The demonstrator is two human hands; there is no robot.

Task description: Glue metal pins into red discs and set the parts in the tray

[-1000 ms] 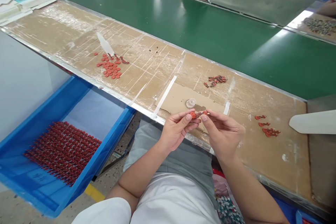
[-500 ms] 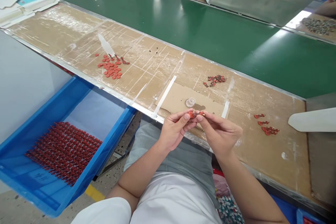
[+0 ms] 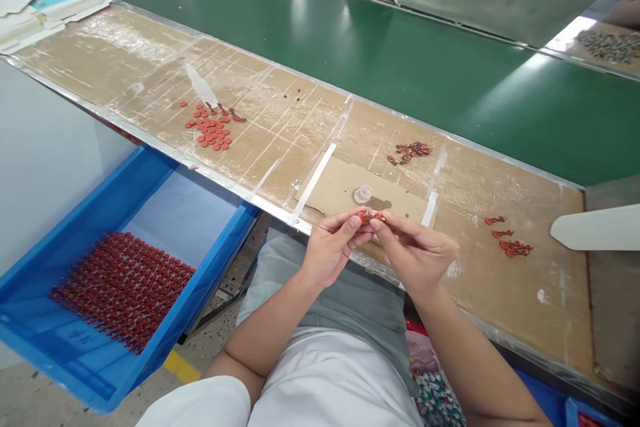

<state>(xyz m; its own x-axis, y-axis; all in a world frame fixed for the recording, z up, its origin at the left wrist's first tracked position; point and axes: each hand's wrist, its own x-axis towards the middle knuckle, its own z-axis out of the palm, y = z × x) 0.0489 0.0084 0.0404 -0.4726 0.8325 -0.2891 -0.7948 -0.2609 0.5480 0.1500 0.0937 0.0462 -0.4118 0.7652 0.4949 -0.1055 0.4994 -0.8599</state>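
Our blue bin point(image 3: 90, 185) sits beside and below the bench point(image 3: 280, 140), holding neat rows of red parts point(image 3: 123, 290). Just above the bench edge, our left hand point(image 3: 333, 247) and right hand point(image 3: 415, 257) both grip one small red part point(image 3: 371, 217) between their fingertips.

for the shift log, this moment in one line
left hand, right hand: pinching small red parts | nearby: clear plastic cap

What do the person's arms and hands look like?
The left hand and right hand are bare, with no gloves, and no watch shows on either wrist. The left arm comes out of a short white sleeve.
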